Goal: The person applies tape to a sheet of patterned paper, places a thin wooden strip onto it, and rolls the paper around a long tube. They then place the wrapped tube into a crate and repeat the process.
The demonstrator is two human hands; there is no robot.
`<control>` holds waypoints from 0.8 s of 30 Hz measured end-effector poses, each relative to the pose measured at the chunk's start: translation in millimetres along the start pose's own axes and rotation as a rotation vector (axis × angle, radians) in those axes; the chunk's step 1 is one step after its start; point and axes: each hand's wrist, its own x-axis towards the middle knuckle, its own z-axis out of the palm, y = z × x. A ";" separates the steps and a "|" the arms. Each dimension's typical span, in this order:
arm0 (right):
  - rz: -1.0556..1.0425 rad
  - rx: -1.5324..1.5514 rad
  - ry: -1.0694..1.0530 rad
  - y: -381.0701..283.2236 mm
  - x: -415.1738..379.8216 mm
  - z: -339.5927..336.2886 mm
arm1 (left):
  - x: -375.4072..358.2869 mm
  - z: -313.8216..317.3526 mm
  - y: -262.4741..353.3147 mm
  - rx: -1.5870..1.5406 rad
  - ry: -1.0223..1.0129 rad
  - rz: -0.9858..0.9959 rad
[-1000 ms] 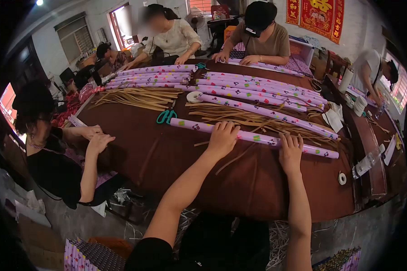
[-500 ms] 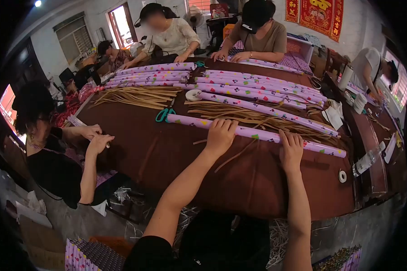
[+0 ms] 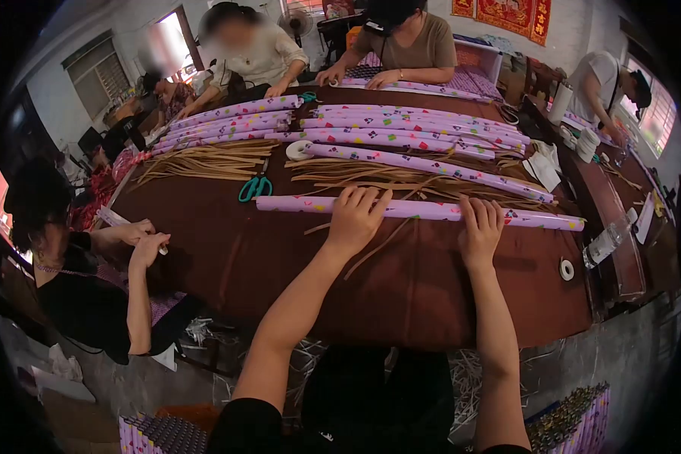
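A long lilac roll of patterned wrapping paper [image 3: 420, 210] lies across the brown table in front of me. My left hand [image 3: 358, 219] is over its left half, fingers curled across the top. Further right, my right hand [image 3: 480, 227] rests on the same roll with bent fingers. A thin brown strip [image 3: 374, 250] extends from under the roll towards me. Teal-handled scissors [image 3: 255, 189] lie by the roll's left end. Behind it, another lilac roll [image 3: 431, 170] lies over brown strips [image 3: 340, 171], with a white tape roll [image 3: 298, 150] at its left end.
More lilac rolls [image 3: 416, 125] lie farther back. A tape roll [image 3: 567, 269] and a clear bottle [image 3: 610, 240] are on the right. One person [image 3: 91, 280] works at left; others sit across the table. Bundles of rolls [image 3: 163, 435] stand below the table.
My view has shifted slightly. The roll under my hands now lies more level, its right end farther from the tape roll at right. Both hands stay on it.
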 end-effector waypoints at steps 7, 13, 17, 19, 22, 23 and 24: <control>0.071 -0.087 -0.069 -1.5 0.3 -5.4 | -3.4 -2.0 -7.5 0.029 0.001 -0.060; 0.077 -0.067 0.012 -4.1 -1.1 -3.0 | -8.9 6.4 -8.7 0.065 -0.030 -0.082; 0.061 -0.069 0.025 -4.2 -3.2 -1.1 | -9.7 7.0 -9.8 0.048 -0.018 -0.087; 0.064 -0.058 0.012 -4.1 -4.3 -1.2 | -9.4 6.3 -10.6 0.046 -0.025 -0.077; 0.070 -0.058 -0.011 -4.0 -5.2 -1.0 | -12.1 7.1 -13.0 -0.017 -0.099 -0.124; 0.060 -0.060 0.002 -4.3 -5.0 -0.5 | -13.4 8.9 -14.9 -0.023 -0.098 -0.119; 0.049 -0.061 0.015 -4.3 -5.2 -0.4 | -14.5 10.7 -16.6 -0.025 -0.091 -0.113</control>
